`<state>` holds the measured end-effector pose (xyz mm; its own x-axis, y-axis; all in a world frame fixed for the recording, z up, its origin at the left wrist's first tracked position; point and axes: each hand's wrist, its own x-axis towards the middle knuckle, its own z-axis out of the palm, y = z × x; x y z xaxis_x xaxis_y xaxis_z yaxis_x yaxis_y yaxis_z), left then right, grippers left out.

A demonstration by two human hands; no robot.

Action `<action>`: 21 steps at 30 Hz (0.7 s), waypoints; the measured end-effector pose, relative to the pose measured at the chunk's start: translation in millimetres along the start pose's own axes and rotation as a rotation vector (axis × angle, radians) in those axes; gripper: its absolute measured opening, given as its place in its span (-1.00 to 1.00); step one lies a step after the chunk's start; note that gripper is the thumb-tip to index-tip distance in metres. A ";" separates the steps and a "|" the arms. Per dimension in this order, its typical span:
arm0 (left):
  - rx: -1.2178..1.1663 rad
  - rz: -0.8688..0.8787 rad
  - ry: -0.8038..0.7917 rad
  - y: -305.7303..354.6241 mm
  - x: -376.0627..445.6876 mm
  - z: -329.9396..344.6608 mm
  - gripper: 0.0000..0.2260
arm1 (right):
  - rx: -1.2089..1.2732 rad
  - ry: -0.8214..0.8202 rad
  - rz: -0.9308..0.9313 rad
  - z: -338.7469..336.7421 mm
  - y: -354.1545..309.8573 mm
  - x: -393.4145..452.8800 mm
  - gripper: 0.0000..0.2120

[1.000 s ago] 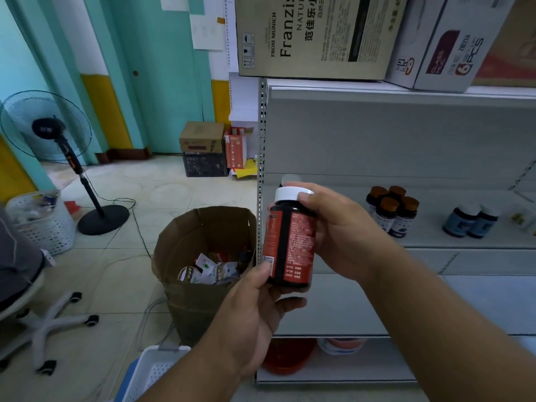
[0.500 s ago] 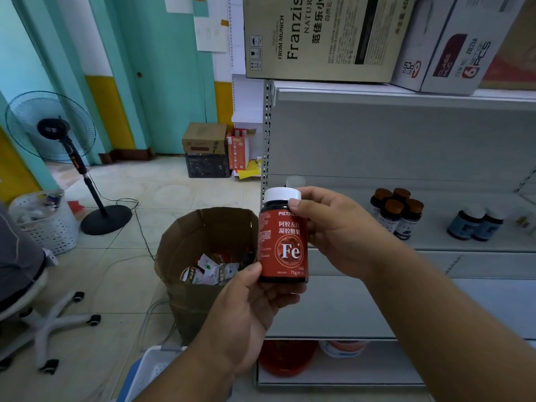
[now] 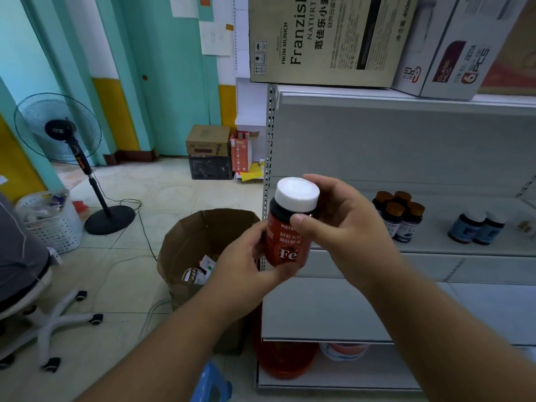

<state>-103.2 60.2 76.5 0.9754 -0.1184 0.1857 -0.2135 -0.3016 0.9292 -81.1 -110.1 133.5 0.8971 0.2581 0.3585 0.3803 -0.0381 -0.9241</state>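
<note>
The right hand (image 3: 342, 227) is closed round the upper part of a red bottle (image 3: 287, 248): the thumb is laid across the dark shoulder just under the white cap (image 3: 297, 192), and the fingers are curled behind the cap. The left hand (image 3: 246, 262) grips the lower body from the left and below. Its fingertips are hidden behind the label, so their exact placement cannot be made out.

The bottle is held between both hands in mid-air, tilted with the cap towards the camera and the "Fe" label facing forward. It is held in front of the left edge of a grey shelf (image 3: 435, 252), clear of it.

Four brown-capped bottles (image 3: 398, 216) are seen on the shelf to the right, and two blue ones (image 3: 475, 227) farther right. An open brown bag (image 3: 185, 245) stands on the floor below left.
</note>
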 end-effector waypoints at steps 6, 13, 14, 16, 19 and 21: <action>0.423 0.310 0.124 6.8 20.6 -15.5 -0.40 | -0.409 0.046 -0.518 9.2 17.7 -26.9 -0.45; 0.568 0.441 0.080 13.8 21.4 -19.1 -0.33 | -0.585 0.107 -0.763 4.6 21.2 -35.4 -0.45; 0.579 0.425 0.078 12.5 21.5 -19.7 -0.33 | -0.588 0.101 -0.754 2.0 19.2 -34.8 -0.44; 0.571 0.403 0.067 10.6 21.1 -21.0 -0.37 | -0.572 0.084 -0.687 -2.2 12.4 -33.1 -0.46; 0.504 0.327 0.003 14.0 15.7 -23.2 -0.36 | -0.427 0.036 -0.463 -4.6 -4.2 -30.9 -0.49; 0.402 0.245 -0.089 21.3 10.8 -26.5 -0.36 | -0.347 0.012 -0.336 -4.8 -17.4 -27.4 -0.51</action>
<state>-95.8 77.6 106.8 0.8893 -0.3065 0.3393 -0.4572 -0.5948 0.6612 -111.2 -121.1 140.4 0.7137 0.3004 0.6327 0.7000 -0.2748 -0.6592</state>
